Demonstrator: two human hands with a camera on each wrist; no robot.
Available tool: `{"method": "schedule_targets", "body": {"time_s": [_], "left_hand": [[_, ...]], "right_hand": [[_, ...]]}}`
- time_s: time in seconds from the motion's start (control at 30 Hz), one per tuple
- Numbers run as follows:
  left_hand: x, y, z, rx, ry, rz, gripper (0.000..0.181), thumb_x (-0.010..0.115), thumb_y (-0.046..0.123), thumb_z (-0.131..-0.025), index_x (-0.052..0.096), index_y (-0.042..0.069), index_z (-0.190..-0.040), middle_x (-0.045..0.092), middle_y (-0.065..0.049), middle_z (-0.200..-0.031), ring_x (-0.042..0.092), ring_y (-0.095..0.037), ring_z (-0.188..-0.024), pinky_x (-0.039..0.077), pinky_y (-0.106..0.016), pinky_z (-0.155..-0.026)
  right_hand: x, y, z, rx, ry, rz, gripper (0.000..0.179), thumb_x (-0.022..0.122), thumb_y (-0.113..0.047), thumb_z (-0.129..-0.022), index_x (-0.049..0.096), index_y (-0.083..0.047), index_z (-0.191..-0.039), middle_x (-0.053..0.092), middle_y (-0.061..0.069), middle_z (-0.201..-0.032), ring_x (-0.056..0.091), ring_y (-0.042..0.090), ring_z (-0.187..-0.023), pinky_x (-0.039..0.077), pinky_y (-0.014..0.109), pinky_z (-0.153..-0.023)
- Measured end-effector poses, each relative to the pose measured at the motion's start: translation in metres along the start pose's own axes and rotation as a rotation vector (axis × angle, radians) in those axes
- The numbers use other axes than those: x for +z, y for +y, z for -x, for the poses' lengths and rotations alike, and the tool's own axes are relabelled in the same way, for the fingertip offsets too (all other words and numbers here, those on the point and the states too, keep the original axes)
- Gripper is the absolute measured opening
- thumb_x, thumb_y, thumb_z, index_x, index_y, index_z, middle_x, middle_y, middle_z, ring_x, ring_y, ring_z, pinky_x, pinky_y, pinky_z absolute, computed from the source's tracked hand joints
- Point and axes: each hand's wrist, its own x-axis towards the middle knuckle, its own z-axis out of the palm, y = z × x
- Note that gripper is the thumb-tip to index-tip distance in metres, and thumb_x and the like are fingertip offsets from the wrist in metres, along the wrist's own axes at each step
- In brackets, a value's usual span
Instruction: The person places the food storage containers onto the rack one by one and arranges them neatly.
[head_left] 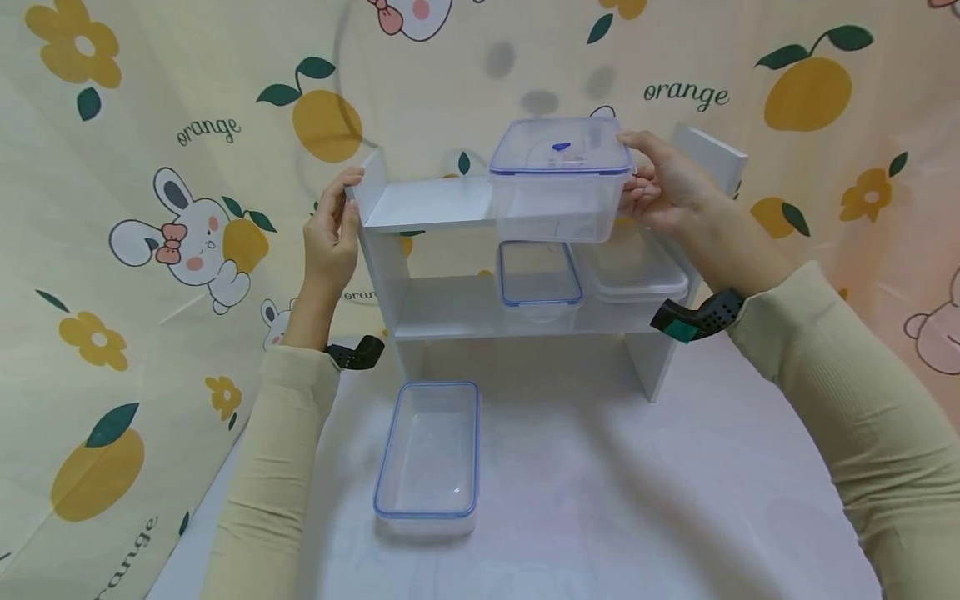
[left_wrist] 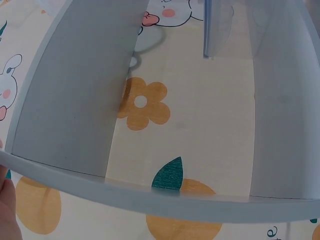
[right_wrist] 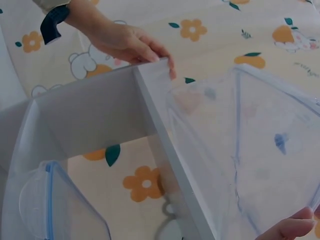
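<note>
My right hand [head_left: 667, 183] holds a clear lidded food container [head_left: 555, 207] by its right side, at the top board of a white shelf unit [head_left: 442, 204]. The lid has a blue seal and a small dark-blue mark. Whether its base touches the board I cannot tell. In the right wrist view, fingertips [right_wrist: 292, 227] show at the container's lower right corner. My left hand [head_left: 333, 233] grips the upper edge of the shelf unit's left side panel, the fingers bent over it; the right wrist view shows this left hand [right_wrist: 125, 42] too.
Below, on the middle board, stand a smaller blue-rimmed container [head_left: 538, 275] and a wider clear container [head_left: 633, 262] to its right. A rectangular blue-rimmed container [head_left: 427, 450] sits on the white table [head_left: 600, 508] in front. A patterned cloth [head_left: 225, 67] hangs behind.
</note>
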Motion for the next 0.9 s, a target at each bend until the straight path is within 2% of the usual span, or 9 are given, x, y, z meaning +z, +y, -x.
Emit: {"method": "schedule_targets", "body": {"time_s": [0.17,0.33,0.53,0.67,0.73,0.9], "left_hand": [[0.001,0.001,0.0,0.004,-0.001,-0.005,0.034,0.039,0.005,-0.1,0.049,-0.005,-0.131,0.053,-0.012,-0.143,0.043,-0.016,-0.141,0.033,-0.026,-0.121],[0.001,0.001,0.0,0.017,0.005,-0.003,0.034,0.039,0.004,-0.1,0.049,-0.006,-0.13,0.053,-0.014,-0.142,0.043,-0.017,-0.141,0.033,-0.027,-0.121],[0.001,-0.001,0.001,0.017,0.011,-0.005,0.034,0.04,0.005,-0.1,0.05,-0.005,-0.131,0.054,-0.012,-0.141,0.045,-0.017,-0.14,0.035,-0.026,-0.12],[0.001,-0.001,0.001,0.012,0.008,-0.003,0.035,0.04,0.006,-0.1,0.05,-0.004,-0.131,0.054,-0.012,-0.142,0.045,-0.017,-0.14,0.035,-0.026,-0.12],[0.001,0.0,0.001,0.01,0.007,-0.002,0.035,0.04,0.006,-0.1,0.05,-0.004,-0.131,0.054,-0.012,-0.142,0.045,-0.017,-0.14,0.035,-0.027,-0.12],[0.0,0.002,0.001,0.002,0.006,-0.003,0.035,0.04,0.006,-0.1,0.05,-0.004,-0.131,0.053,-0.012,-0.142,0.044,-0.017,-0.14,0.034,-0.026,-0.12]], "right_hand": [[0.0,0.0,0.001,-0.006,0.049,0.025,0.031,0.071,-0.022,-0.086,0.056,-0.01,-0.11,0.067,0.009,-0.087,0.048,0.016,-0.066,0.036,0.024,-0.05],[-0.001,0.001,0.002,-0.024,0.058,0.09,0.032,0.071,-0.027,-0.086,0.053,-0.008,-0.105,0.062,0.006,-0.08,0.046,0.014,-0.063,0.035,0.023,-0.049],[-0.001,0.003,0.005,-0.057,0.082,0.161,0.036,0.073,-0.033,-0.083,0.055,-0.013,-0.107,0.061,0.003,-0.083,0.047,0.013,-0.07,0.04,0.022,-0.054],[-0.003,0.006,0.009,-0.084,0.071,0.169,0.037,0.073,-0.034,-0.082,0.057,-0.014,-0.108,0.058,0.002,-0.084,0.048,0.013,-0.071,0.042,0.021,-0.055],[-0.005,0.008,0.011,-0.111,0.07,0.182,0.036,0.073,-0.034,-0.083,0.057,-0.013,-0.107,0.056,0.002,-0.083,0.048,0.014,-0.071,0.043,0.021,-0.055],[-0.006,0.015,0.015,-0.211,0.126,0.225,0.036,0.074,-0.036,-0.081,0.056,-0.01,-0.099,0.054,0.003,-0.082,0.049,0.015,-0.071,0.047,0.02,-0.058]]}}
